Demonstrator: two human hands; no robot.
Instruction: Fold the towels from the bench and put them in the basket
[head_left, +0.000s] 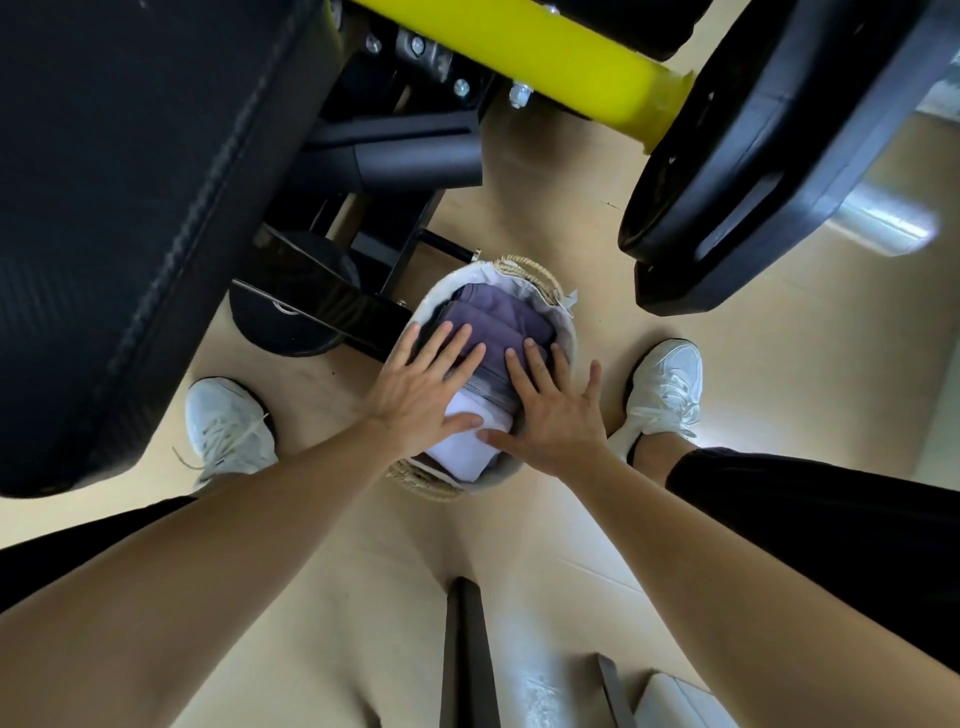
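A round woven basket (540, 283) with a pale lining stands on the floor between my feet. Inside lie folded towels: a purple one (498, 319) at the far side, a grey one (488, 382) in the middle and a white one (465, 449) nearest me. My left hand (421, 389) lies flat with fingers spread on the left of the stack, thumb on the white towel. My right hand (553, 405) lies flat with fingers spread on the right of the stack, thumb touching the white towel. Neither hand grips anything.
A black padded bench (130, 208) fills the left. Its black frame and a round foot (291, 317) sit close to the basket's left. A yellow bar (545, 57) and a black weight plate (769, 171) hang at the upper right. My white shoes (226, 428) (662, 389) flank the basket.
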